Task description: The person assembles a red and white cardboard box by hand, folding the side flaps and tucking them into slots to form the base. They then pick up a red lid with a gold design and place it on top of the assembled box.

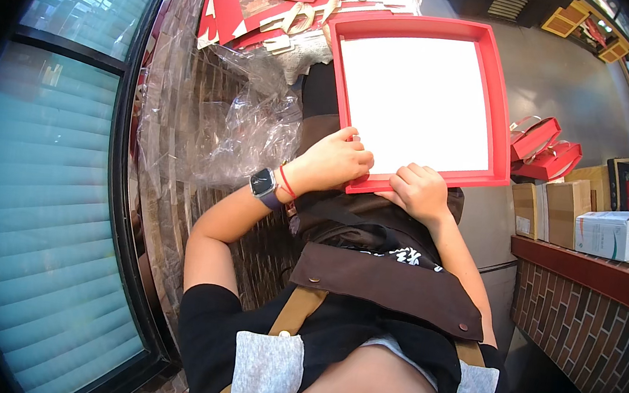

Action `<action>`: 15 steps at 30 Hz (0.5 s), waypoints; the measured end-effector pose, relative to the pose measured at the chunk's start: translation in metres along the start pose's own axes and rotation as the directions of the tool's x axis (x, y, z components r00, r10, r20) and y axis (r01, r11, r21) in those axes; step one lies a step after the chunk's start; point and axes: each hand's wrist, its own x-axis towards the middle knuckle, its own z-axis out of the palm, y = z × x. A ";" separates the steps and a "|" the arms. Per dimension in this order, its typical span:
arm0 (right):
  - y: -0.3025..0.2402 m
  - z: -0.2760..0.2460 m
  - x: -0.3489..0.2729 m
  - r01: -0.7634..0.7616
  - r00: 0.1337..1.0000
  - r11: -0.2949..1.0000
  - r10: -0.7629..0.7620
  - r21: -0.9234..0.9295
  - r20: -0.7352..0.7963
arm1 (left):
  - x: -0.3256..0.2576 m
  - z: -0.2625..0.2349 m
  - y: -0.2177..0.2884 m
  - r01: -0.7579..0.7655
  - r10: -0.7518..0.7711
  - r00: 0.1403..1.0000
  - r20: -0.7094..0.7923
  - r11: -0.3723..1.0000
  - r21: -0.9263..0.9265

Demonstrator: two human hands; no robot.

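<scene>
A shallow red square box with a white inside bottom rests tilted across my lap, its open side facing up. At its near left corner, my left hand is closed over the red wall with fingers curled. Farther right, my right hand grips the near wall, fingers over the edge and thumb outside and below. The fingers hide parts of the near wall. My left wrist carries a dark watch and a red cord.
Red and cream cut pieces lie heaped beyond the box's left side. Crumpled clear plastic sheeting covers the woven seat at left, beside a window. Red bags and cardboard boxes stand at right, near a brick ledge.
</scene>
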 end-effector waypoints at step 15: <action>-0.001 0.002 -0.002 0.012 1.000 1.000 -0.011 -0.005 0.016 | 0.015 0.014 -0.014 -0.122 0.122 0.985 0.121 0.992 -0.004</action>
